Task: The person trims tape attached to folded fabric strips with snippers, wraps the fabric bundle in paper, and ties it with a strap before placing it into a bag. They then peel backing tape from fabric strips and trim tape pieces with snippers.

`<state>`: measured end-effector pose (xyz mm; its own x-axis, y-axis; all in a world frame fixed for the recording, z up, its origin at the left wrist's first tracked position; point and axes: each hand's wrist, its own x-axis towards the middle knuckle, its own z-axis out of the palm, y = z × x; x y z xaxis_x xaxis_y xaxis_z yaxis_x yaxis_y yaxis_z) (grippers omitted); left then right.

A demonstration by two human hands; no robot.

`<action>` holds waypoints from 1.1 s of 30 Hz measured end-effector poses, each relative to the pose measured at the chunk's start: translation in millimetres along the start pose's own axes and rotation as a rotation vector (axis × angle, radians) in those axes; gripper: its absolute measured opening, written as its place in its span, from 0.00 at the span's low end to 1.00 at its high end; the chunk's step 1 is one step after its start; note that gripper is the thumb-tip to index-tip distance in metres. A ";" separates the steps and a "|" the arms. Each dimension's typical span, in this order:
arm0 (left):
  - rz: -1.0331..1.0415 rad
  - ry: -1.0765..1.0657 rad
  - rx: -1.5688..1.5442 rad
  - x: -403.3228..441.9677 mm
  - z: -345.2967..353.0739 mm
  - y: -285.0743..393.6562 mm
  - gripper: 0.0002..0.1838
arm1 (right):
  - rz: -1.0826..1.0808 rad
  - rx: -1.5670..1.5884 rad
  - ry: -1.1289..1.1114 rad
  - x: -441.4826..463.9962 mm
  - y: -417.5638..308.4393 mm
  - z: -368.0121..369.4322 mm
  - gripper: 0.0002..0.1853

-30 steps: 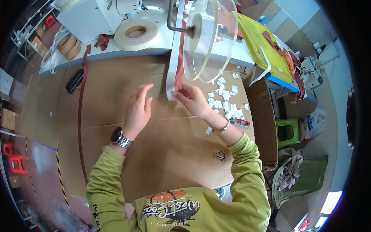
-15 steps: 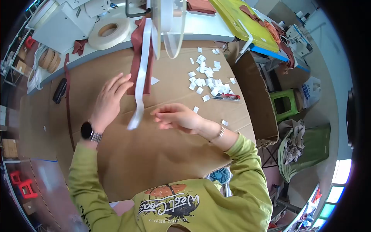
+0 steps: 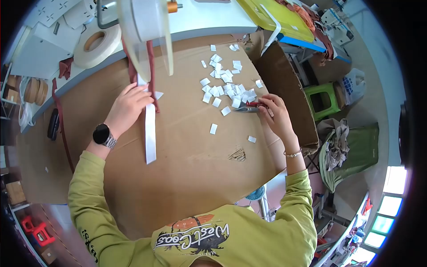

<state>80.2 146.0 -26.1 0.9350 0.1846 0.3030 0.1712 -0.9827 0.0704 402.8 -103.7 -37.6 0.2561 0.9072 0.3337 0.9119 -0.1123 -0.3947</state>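
A strip of white tape [image 3: 151, 133] hangs down from a clear-flanged reel [image 3: 144, 22] and lies along the cardboard surface. My left hand [image 3: 129, 107], with a watch on its wrist, has its fingers closed over the tape just below the reel. Under and beside the tape runs a reddish-brown fabric strip [image 3: 153, 84], partly covered by the reel and my hand. My right hand [image 3: 278, 118] pinches the red handles of a pair of thread snips [image 3: 247, 108], whose blades point left beside a scatter of small white cut pieces [image 3: 231, 92].
The cardboard [image 3: 191, 187] covers the work table. A roll of cream tape [image 3: 98, 44] lies on the white bench behind. To the left is a black tool [image 3: 53, 124]; a cardboard box [image 3: 289, 89] and a green stool [image 3: 322, 101] stand at the right.
My right hand has moved right from the tape's end to the snips and closed on them. My left hand has come onto the tape. The whole view has shifted slightly.
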 end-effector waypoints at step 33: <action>-0.614 0.158 -0.341 -117.7 -99.9 52.4 0.06 | 0.148 0.199 -0.122 -53.2 -32.6 -8.2 0.11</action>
<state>-51.9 74.1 36.9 0.6401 0.7279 0.2458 0.5212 -0.6464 0.5572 362.0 -151.6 -35.5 0.3306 0.9302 0.1593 0.7836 -0.1765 -0.5957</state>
